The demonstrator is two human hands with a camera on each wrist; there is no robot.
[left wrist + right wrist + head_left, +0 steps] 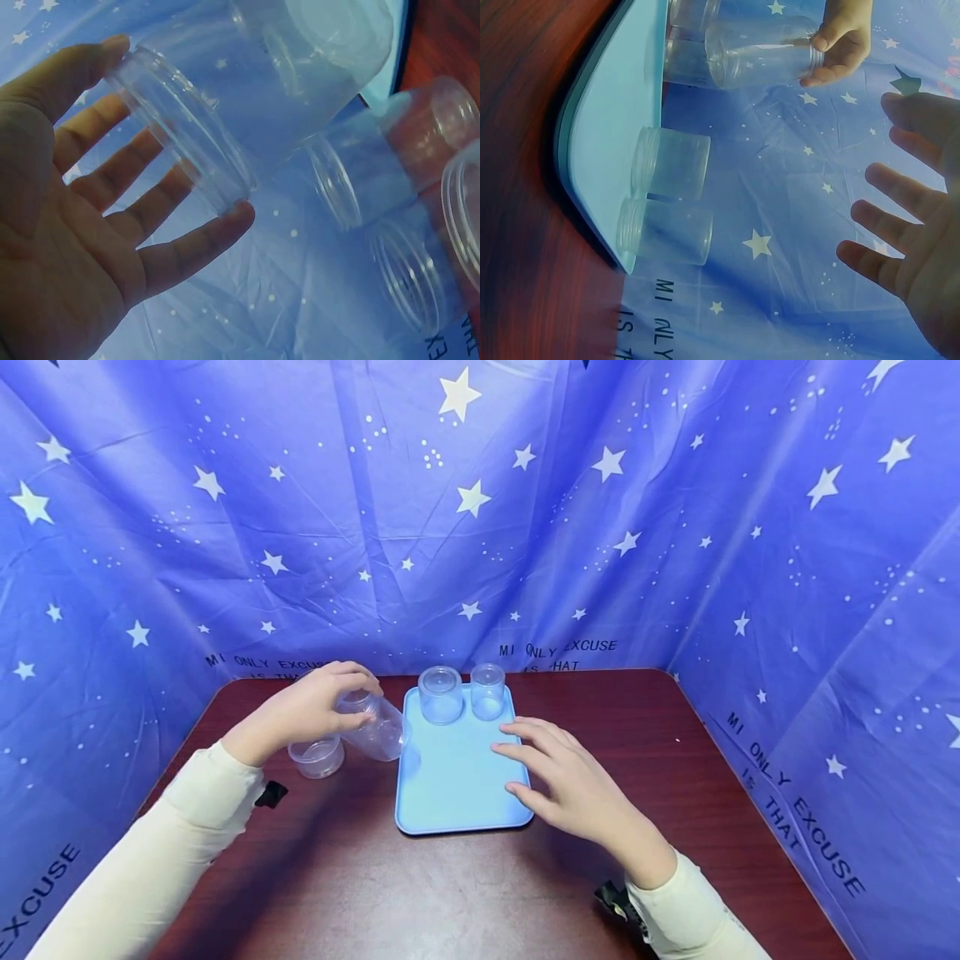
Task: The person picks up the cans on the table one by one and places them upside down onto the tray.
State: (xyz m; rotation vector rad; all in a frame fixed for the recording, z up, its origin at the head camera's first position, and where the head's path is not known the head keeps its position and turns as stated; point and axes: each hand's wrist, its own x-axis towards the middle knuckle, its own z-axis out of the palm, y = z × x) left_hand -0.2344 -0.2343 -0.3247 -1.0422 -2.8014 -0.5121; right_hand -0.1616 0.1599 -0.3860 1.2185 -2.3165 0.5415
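My left hand (318, 706) grips a clear plastic jar (384, 733) by its threaded rim, thumb on one side and fingers on the other. The jar hangs tilted, its base toward the left edge of a light blue tray (465, 789). My right hand (566, 777) holds nothing; its fingers are spread above the tray's right edge. At the back of the tray stand two clear jars, a wider jar (441, 696) and a narrower jar (488, 693), both mouth down in the right wrist view.
Left of the tray, a low clear jar (317, 758) stands on the dark red table (360, 877). The left wrist view shows more clear jars (409, 277) there, mouths up, partly cut off. A blue star-print curtain (480, 560) hangs behind and along both sides.
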